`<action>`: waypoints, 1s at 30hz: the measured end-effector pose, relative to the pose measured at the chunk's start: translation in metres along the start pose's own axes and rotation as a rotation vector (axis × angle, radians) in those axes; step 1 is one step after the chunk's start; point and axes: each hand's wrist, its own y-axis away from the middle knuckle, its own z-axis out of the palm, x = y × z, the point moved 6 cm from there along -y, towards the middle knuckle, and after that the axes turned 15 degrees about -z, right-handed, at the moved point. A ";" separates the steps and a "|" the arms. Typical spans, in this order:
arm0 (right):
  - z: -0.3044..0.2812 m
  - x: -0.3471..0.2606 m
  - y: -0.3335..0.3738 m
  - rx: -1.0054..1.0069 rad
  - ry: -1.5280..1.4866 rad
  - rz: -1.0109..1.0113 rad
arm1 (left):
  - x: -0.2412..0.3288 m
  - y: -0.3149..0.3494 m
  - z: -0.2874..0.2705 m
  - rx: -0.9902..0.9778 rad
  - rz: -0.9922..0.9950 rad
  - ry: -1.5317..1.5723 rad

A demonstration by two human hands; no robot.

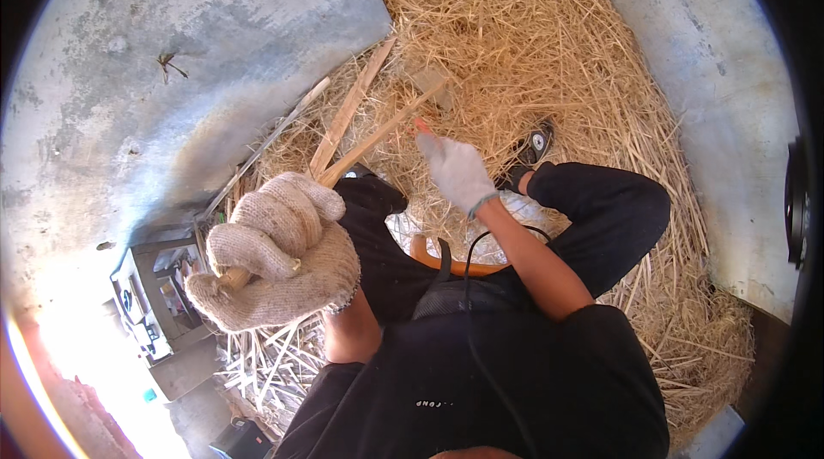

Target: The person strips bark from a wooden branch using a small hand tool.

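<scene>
My left hand (279, 253), in a thick cream knitted glove, is raised close to the camera with its fingers wrapped round a pale wooden strip (382, 135). The strip slants away to the far right, and a blunt tan end pokes out at the near side of the fist. My right hand (461, 172) wears a thinner whitish glove and is closed over a small orange-ended thing (422, 125). Most of that thing is hidden by the fingers, so its kind cannot be made out. It lies close beside the strip's far part.
Straw-like shavings (506, 39) cover the floor around my bent legs. Another flat wooden strip (350, 107) leans at the left near a thin pole (266, 143). Grey walls (215, 47) stand on both sides. A small wooden shelf unit (163, 296) is at the lower left.
</scene>
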 end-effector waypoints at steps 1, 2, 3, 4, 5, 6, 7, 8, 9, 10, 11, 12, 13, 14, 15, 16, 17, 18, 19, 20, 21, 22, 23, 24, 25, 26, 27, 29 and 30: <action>-0.001 0.003 -0.001 0.018 -0.011 -0.038 | 0.000 0.001 0.002 0.021 0.016 -0.013; -0.003 0.006 -0.001 0.036 -0.021 -0.075 | 0.000 0.000 0.003 0.041 0.032 -0.026; -0.003 0.008 0.000 0.054 -0.032 -0.112 | -0.001 -0.003 0.003 0.030 0.034 -0.014; -0.001 -0.009 0.004 0.033 -0.135 -0.097 | 0.000 -0.002 0.000 0.034 0.027 -0.020; -0.008 -0.043 0.014 0.011 -0.230 -0.071 | 0.001 0.002 -0.003 0.042 0.014 -0.018; -0.015 -0.069 0.019 -0.001 -0.314 -0.058 | 0.001 0.004 -0.003 0.046 0.022 -0.014; -0.016 -0.081 0.024 0.008 -0.306 -0.091 | 0.000 0.003 -0.001 0.044 0.029 -0.011; -0.012 -0.067 0.024 0.027 -0.242 -0.079 | 0.000 0.004 0.002 0.074 0.030 -0.012; -0.003 -0.041 0.020 0.044 -0.177 -0.067 | -0.002 0.004 0.004 0.104 0.032 -0.012; -0.004 -0.033 0.012 0.060 -0.113 -0.070 | -0.003 0.005 0.009 0.167 0.060 -0.025; -0.003 -0.028 0.008 0.042 -0.060 -0.074 | -0.003 0.004 0.007 0.193 0.084 -0.029; 0.001 -0.027 0.006 0.068 -0.088 -0.089 | -0.003 0.004 0.004 0.219 0.106 -0.032; 0.005 -0.033 0.005 0.090 -0.117 -0.097 | -0.001 -0.004 -0.007 0.211 0.116 -0.029; 0.008 -0.040 0.005 0.111 -0.147 -0.105 | 0.002 -0.008 -0.012 0.203 0.126 -0.025; 0.009 -0.049 0.014 0.115 -0.146 -0.142 | 0.001 -0.001 -0.014 0.328 0.149 -0.029; 0.004 -0.067 0.020 0.116 -0.138 -0.196 | 0.000 -0.002 -0.007 0.406 0.174 -0.039; 0.003 -0.078 0.029 0.115 -0.140 -0.234 | 0.000 0.000 0.000 0.485 0.181 -0.060; 0.006 -0.073 0.027 0.109 -0.115 -0.227 | 0.001 0.003 0.001 0.565 0.189 -0.080; 0.009 -0.062 0.023 0.110 -0.089 -0.213 | 0.000 0.003 -0.001 0.534 0.144 -0.055; 0.006 -0.059 0.015 0.116 -0.058 -0.215 | -0.001 -0.002 -0.010 0.395 0.131 0.033; 0.005 -0.058 0.009 0.115 -0.076 -0.208 | 0.000 -0.008 -0.028 0.255 0.118 0.120; 0.005 -0.065 0.007 0.100 -0.096 -0.198 | 0.004 -0.013 -0.031 0.126 0.102 0.199; 0.004 -0.072 0.007 0.086 -0.116 -0.188 | 0.006 -0.012 -0.038 0.349 0.092 0.037; 0.003 -0.078 0.013 0.090 -0.141 -0.204 | 0.007 -0.011 -0.041 0.295 0.069 0.045; 0.002 -0.085 0.018 0.105 -0.168 -0.224 | 0.008 -0.016 -0.044 0.229 0.048 0.054; -0.001 -0.090 0.020 0.120 -0.196 -0.243 | 0.009 -0.019 -0.043 0.163 0.026 0.061; -0.005 -0.095 0.018 0.134 -0.183 -0.247 | 0.008 -0.013 -0.045 0.256 0.039 0.068; -0.010 -0.096 0.022 0.149 -0.152 -0.231 | 0.007 -0.006 -0.044 0.274 0.051 0.120; -0.004 -0.091 0.022 0.119 -0.103 -0.216 | 0.006 -0.003 -0.044 0.283 0.056 0.146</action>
